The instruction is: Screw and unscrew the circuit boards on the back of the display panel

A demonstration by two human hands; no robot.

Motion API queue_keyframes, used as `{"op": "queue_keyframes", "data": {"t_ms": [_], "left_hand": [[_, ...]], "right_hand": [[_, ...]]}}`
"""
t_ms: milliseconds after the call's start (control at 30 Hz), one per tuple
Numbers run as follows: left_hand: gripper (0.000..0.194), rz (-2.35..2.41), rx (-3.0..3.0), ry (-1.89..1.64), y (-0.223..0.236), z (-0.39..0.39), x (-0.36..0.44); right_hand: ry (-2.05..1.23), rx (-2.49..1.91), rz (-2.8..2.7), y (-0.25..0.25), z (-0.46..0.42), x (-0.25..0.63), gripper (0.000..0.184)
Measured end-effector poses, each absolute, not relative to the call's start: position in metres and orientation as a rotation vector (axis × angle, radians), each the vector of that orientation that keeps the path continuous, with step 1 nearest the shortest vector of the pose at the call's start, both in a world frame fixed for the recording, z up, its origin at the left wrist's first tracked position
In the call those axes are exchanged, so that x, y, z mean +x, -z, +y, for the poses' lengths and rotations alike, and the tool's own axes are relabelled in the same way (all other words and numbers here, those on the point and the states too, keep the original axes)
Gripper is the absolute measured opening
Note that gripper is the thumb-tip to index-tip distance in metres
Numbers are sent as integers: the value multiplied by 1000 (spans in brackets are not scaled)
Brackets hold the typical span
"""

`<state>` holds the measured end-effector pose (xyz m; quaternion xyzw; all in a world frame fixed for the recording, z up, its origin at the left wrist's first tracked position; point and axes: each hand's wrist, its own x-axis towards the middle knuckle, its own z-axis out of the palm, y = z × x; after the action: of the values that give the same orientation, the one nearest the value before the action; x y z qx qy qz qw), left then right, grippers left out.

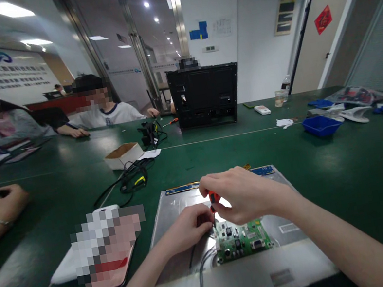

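Observation:
In my right hand (pixel 239 194) is a screwdriver (pixel 214 197) with a red and black handle, gripped from above and pointing down. Its tip meets the upper left corner of a green circuit board (pixel 243 240). Beside that tip, the fingers of my left hand (pixel 194 224) are pinched together; what they hold, if anything, is hidden. The board lies on a silver metal display panel (pixel 289 235) that rests flat in front of me. Along the panel's far edge runs a narrow blue circuit strip (pixel 181 189), partly covered by my right hand. A grey cable (pixel 201 280) leads from the board's left side toward me.
Left of the panel lie a white phone (pixel 64 272) and a pink-backed phone (pixel 117 258). Beyond them are black cables (pixel 132 176) and a small open box (pixel 124 156). A black monitor casing (pixel 205 96) stands farther back; a blue tray (pixel 322 125) is at right. Other people sit around the table.

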<state>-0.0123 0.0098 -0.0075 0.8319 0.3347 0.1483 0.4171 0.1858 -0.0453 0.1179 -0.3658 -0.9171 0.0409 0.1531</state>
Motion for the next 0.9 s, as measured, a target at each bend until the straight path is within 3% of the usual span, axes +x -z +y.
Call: {"op": "queue_keyframes", "data": {"t_ms": [167, 233, 433, 667, 767, 900], "left_hand": [[11, 895, 2126, -374, 1, 5, -12], [13, 892, 2138, -384, -2, 4, -11], [12, 873, 2151, -385, -1, 5, -10], [9, 896, 2123, -344, -5, 4, -11], [11, 882, 2127, -354, -5, 3, -11], [12, 849, 2136, -363, -2, 4, -12]], "right_hand": [[20, -1180, -2612, -115, -41, 181, 13], [59, -1235, -2629, -115, -40, 181, 17], [-88, -1117, -2632, -119, -45, 185, 18], [31, -1203, -2614, -116, -41, 180, 11], [80, -1254, -2631, -116, -40, 180, 20], [-39, -1163, -2642, -120, -44, 185, 17]]}}
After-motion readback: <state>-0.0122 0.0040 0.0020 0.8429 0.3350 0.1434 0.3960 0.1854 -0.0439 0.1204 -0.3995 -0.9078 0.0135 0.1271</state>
